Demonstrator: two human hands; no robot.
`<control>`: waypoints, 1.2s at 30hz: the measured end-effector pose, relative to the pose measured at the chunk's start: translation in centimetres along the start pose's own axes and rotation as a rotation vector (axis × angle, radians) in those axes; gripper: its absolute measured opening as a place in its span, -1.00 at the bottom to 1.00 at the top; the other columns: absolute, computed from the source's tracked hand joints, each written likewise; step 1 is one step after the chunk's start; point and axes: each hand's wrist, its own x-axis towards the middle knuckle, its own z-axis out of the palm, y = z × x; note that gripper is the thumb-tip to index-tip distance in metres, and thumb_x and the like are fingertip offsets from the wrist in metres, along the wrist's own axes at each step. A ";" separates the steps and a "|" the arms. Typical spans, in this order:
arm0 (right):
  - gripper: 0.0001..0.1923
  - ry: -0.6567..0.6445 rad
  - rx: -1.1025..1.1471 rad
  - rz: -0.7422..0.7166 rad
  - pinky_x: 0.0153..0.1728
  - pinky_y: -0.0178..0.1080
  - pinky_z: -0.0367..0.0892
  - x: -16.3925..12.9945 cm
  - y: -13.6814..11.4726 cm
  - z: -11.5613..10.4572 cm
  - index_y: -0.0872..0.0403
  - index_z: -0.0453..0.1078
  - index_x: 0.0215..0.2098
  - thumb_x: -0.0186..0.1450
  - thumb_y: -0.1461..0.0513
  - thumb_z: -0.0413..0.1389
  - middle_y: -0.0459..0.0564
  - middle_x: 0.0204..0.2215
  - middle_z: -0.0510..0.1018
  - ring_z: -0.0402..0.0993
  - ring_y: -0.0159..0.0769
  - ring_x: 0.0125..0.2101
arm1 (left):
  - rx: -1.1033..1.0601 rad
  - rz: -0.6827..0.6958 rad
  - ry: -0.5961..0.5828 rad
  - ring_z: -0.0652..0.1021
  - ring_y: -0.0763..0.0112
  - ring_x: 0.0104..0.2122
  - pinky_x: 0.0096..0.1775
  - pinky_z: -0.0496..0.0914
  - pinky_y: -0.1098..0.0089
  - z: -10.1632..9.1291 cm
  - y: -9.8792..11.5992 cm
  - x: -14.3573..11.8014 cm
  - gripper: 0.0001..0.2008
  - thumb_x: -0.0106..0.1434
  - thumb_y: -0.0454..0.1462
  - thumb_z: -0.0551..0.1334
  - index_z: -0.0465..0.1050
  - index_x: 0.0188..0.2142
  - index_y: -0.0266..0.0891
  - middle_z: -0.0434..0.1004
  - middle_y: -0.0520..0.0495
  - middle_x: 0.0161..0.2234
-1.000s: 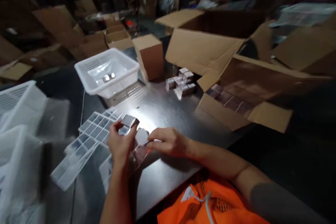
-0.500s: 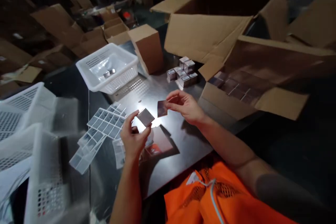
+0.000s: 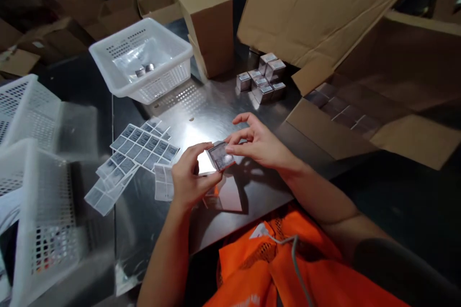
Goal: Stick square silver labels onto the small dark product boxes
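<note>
A small, flat, dark square case [image 3: 220, 156] with a shiny face is held above the table. My left hand [image 3: 192, 172] grips it by its left side, fingers on the top edge and thumb underneath. At its right edge, my right hand [image 3: 255, 141] pinches with thumb and fingertips, the upper fingers curled clear of it. The thin dark piece seen earlier cannot be told apart from the case now. Below the hands lies a pale flat piece with an orange patch [image 3: 230, 194]. Left of my left hand lie sheets of square labels [image 3: 144, 146].
A white perforated basket [image 3: 162, 72] holds a clear bag and small pieces. Several small boxes [image 3: 264, 79] are stacked beyond my right hand. An open carton [image 3: 313, 129] with boxes inside stands right, a closed carton [image 3: 214, 33] behind. More white baskets [image 3: 32, 230] are at left.
My right hand has brought its thin dark square leftward against the case in my left hand. Earlier the two were apart. The camera view has tipped downward.
</note>
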 end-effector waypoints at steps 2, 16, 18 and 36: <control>-0.32 -0.001 -0.002 0.002 -0.31 -0.27 0.41 0.0 0.0 0.0 -0.04 0.12 -0.06 0.03 0.19 0.43 -0.22 -0.47 0.59 0.62 -0.22 -0.23 | 0.007 0.012 -0.001 0.32 0.61 -0.61 -0.56 0.22 0.47 0.0 -0.1 -0.1 -0.51 0.02 -0.30 0.39 0.56 0.00 -0.17 0.67 -0.05 -0.10; -0.37 0.040 -0.007 -0.002 -0.28 -0.26 0.46 -0.2 0.0 0.4 -0.04 0.10 -0.08 0.04 0.20 0.38 -0.24 -0.48 0.54 0.62 -0.23 -0.22 | 0.054 0.038 0.013 0.50 0.47 -0.49 -0.46 0.38 0.43 0.2 -0.3 -0.4 -0.54 0.05 -0.23 0.43 0.56 0.00 -0.16 0.67 -0.08 -0.11; -0.37 0.040 -0.005 0.002 -0.30 -0.27 0.47 -0.2 0.1 0.5 -0.04 0.10 -0.07 0.05 0.20 0.38 -0.24 -0.48 0.54 0.62 -0.21 -0.20 | 0.077 0.027 0.019 0.49 0.47 -0.50 -0.47 0.37 0.43 0.1 -0.3 -0.4 -0.54 0.05 -0.22 0.43 0.57 -0.01 -0.15 0.66 -0.07 -0.13; -0.29 -0.069 -0.373 -0.120 -0.26 -0.31 0.51 -3.2 -3.0 -2.7 0.10 0.43 0.22 0.13 0.19 0.46 -0.07 -0.25 0.61 0.56 -0.35 -0.30 | -0.039 0.036 -0.085 0.17 0.65 -0.71 -0.68 0.12 0.46 -0.2 -0.7 -1.2 -0.31 0.09 -0.03 0.48 0.48 0.21 -0.06 0.70 -0.12 -0.05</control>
